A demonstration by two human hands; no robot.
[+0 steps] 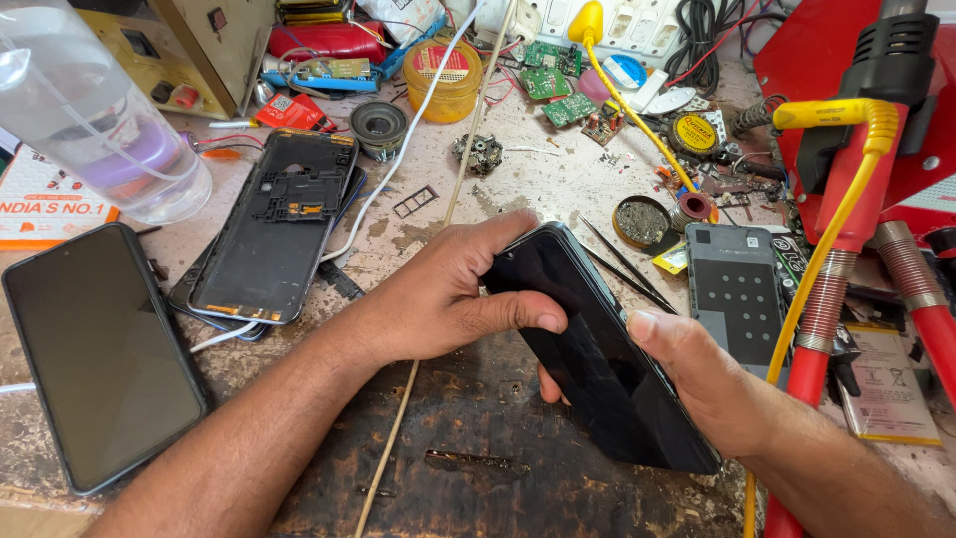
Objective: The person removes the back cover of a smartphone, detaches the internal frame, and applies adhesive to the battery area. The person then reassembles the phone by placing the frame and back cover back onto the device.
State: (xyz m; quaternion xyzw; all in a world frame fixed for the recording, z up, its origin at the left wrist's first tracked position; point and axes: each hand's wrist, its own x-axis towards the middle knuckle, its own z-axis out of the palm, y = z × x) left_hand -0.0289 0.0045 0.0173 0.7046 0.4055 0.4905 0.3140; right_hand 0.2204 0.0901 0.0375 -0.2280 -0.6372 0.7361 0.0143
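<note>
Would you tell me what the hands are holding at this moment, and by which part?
Both hold one black smartphone: the left hand grips its upper end, thumb across the dark face, and the right hand holds its lower right edge.

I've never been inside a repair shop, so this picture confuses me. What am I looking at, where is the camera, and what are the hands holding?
The camera sits on the person's head and looks down at a worn, stained workbench. There is no machine, only two bare hands. The left hand and right hand together grip a black phone, tilted on its edge above the bench. To the left lie another dark phone, screen up, and an opened phone body showing its insides. To the right are a grey back cover, tweezers, and a red tool with a yellow cable. Small circuit boards are scattered at the back.
</note>
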